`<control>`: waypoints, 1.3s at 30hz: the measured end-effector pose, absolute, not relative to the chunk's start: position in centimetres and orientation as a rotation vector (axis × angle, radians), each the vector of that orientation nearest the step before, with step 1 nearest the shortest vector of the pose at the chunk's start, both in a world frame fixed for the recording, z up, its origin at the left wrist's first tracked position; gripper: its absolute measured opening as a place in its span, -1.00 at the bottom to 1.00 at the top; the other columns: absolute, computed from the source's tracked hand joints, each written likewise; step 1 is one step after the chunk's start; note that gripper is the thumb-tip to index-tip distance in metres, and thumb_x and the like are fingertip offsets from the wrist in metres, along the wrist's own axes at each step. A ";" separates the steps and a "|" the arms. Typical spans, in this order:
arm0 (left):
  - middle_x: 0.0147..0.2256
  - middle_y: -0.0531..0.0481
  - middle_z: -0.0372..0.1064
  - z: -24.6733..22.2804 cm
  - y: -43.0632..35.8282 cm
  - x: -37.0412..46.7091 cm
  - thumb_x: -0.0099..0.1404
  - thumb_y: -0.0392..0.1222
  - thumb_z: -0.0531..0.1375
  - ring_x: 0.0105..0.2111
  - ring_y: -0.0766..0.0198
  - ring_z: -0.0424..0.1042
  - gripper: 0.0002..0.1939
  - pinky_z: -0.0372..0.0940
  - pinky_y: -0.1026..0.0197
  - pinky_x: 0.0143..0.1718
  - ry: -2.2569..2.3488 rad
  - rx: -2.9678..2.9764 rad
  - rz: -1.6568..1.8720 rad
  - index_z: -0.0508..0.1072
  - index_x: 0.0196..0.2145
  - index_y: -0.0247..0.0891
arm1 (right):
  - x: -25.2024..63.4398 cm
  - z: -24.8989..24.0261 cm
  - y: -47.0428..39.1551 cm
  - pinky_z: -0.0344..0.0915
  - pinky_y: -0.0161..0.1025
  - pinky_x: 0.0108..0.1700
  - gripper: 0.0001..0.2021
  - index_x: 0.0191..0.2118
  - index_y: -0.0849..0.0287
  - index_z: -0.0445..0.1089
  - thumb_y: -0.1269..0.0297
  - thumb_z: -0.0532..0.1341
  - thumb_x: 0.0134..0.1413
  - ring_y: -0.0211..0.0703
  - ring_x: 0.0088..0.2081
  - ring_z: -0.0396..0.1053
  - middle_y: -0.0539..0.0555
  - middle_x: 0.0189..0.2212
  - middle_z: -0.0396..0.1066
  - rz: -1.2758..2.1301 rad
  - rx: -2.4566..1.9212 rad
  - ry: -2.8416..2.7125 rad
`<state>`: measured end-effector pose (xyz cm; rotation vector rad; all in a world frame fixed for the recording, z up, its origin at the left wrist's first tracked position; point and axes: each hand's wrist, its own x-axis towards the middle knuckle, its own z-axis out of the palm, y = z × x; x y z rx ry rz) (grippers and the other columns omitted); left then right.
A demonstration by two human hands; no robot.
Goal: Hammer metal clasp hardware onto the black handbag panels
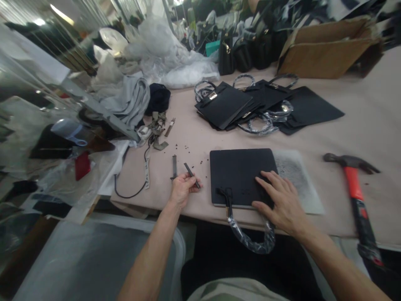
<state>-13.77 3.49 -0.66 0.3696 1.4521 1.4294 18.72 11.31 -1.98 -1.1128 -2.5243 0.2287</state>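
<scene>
Black panel (239, 167) lies flat at the near edge of the table, partly over a pale slab (299, 182) that shows beyond its right side. Its handle (257, 247), wrapped in clear plastic, loops out over the table's front edge. The right hand (280, 202) rests on the panel's right part with fingers spread apart. Left of the panel and apart from it, the left hand (181, 189) has thumb and fingers clamped on a slim dark rod (189, 170); a second rod (174, 164) lies just beyond that hand.

Good handling here probably depends on even, light pressure from the spread fingers, since the overhanging loop could tug the panel askew. The flat surface looks easy to mark, so fingertips serve better than nails, and the small dark bits (201, 162) scattered nearby are best kept from under it. A pinch close to the rod's working end would steady it, though which end that is cannot be told. The hammer (355, 188) lies to the right, well apart from the panel.
</scene>
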 end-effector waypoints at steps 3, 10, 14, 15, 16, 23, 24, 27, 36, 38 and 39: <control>-0.43 0.00 0.51 -0.9 3.3 -13.6 -0.09 -0.13 0.45 -0.51 0.23 0.56 -0.49 0.43 0.31 -0.54 1.535 0.413 1.402 0.39 -0.22 -0.36 | 18.6 -1.5 11.0 0.00 0.32 0.33 -0.35 0.29 0.17 0.26 -0.12 0.15 0.23 0.31 0.38 0.03 0.29 0.34 0.16 0.302 -1.157 -2.538; -0.49 0.05 0.47 -1.5 4.2 -13.9 0.04 -0.11 0.32 -0.51 0.22 0.53 -0.62 0.39 0.28 -0.51 1.821 0.635 1.211 0.43 -0.19 -0.33 | 18.5 -0.6 10.6 -0.05 0.30 0.37 -0.32 0.31 0.20 0.26 -0.09 0.22 0.19 0.28 0.41 -0.03 0.28 0.38 0.10 0.382 -1.245 -2.566; -0.39 -0.11 0.55 -0.4 5.3 -13.3 0.19 -0.21 0.24 -0.35 0.10 0.58 -0.73 0.43 0.16 -0.29 2.264 0.964 0.790 0.50 -0.15 -0.33 | 18.9 -0.7 10.5 -0.02 0.31 0.35 -0.34 0.31 0.18 0.25 -0.10 0.18 0.22 0.29 0.39 0.01 0.28 0.37 0.12 0.338 -1.190 -2.553; -0.34 -0.17 0.57 0.1 5.6 -12.9 0.20 -0.26 0.22 -0.27 0.06 0.59 -0.75 0.42 0.14 -0.22 2.360 1.050 0.654 0.52 -0.14 -0.34 | 19.0 -0.9 10.5 0.00 0.31 0.34 -0.35 0.30 0.18 0.25 -0.12 0.16 0.23 0.29 0.38 0.02 0.28 0.36 0.14 0.313 -1.169 -2.546; -0.28 -0.22 0.58 0.6 5.9 -12.5 0.22 -0.29 0.20 -0.19 0.03 0.59 -0.74 0.40 0.13 -0.15 2.406 1.139 0.538 0.52 -0.12 -0.34 | 19.1 -1.2 10.7 0.01 0.32 0.33 -0.35 0.30 0.17 0.25 -0.13 0.14 0.24 0.30 0.37 0.04 0.28 0.35 0.15 0.284 -1.150 -2.538; -0.16 -0.29 0.56 2.5 6.8 -10.7 0.34 -0.23 0.15 -0.10 -0.03 0.55 -0.76 0.33 0.08 -0.06 2.486 1.304 0.233 0.52 -0.09 -0.30 | 19.2 -2.9 11.9 0.06 0.33 0.30 -0.37 0.26 0.15 0.31 -0.15 0.05 0.25 0.36 0.32 0.14 0.26 0.30 0.23 0.153 -1.079 -2.521; -0.17 -0.31 0.56 2.5 6.6 -10.7 0.35 -0.22 0.15 -0.11 -0.04 0.55 -0.78 0.32 0.07 -0.06 2.480 1.304 0.263 0.52 -0.10 -0.31 | 19.2 -3.0 12.0 0.07 0.34 0.29 -0.38 0.26 0.14 0.31 -0.15 0.05 0.25 0.37 0.32 0.14 0.26 0.30 0.23 0.139 -1.075 -2.521; -0.19 -0.35 0.53 2.3 5.8 -10.8 0.36 -0.25 0.15 -0.14 -0.09 0.54 -0.82 0.29 0.04 -0.11 2.451 1.368 0.425 0.52 -0.17 -0.32 | 19.2 -3.1 12.1 0.12 0.36 0.25 -0.39 0.26 0.12 0.29 -0.13 0.07 0.24 0.40 0.29 0.18 0.26 0.28 0.25 0.078 -1.038 -2.500; -0.43 -0.22 0.50 1.2 5.9 -7.7 0.41 -0.06 0.10 -0.39 0.06 0.47 -0.66 0.19 0.13 -0.35 2.222 1.310 0.677 0.52 -0.44 -0.23 | 19.5 -3.1 12.4 0.18 0.39 0.17 -0.31 0.33 0.04 0.17 -0.14 0.16 0.16 0.43 0.25 0.22 0.26 0.29 0.23 0.033 -0.935 -2.494; -0.48 -0.13 0.46 1.9 6.0 -7.1 0.37 -0.07 0.13 -0.44 0.12 0.43 -0.70 0.17 0.16 -0.37 2.166 1.239 0.796 0.51 -0.44 -0.24 | 19.5 -2.7 12.2 0.19 0.38 0.17 -0.29 0.34 0.09 0.16 -0.16 0.16 0.16 0.45 0.27 0.19 0.31 0.30 0.20 0.073 -0.962 -2.500; -0.48 -0.09 0.45 2.5 6.0 -7.0 0.35 -0.09 0.14 -0.44 0.15 0.41 -0.73 0.18 0.18 -0.37 2.119 1.227 0.885 0.52 -0.43 -0.24 | 19.4 -2.4 12.0 0.19 0.37 0.18 -0.26 0.35 0.12 0.14 -0.17 0.17 0.16 0.45 0.28 0.16 0.33 0.31 0.18 0.107 -0.984 -2.499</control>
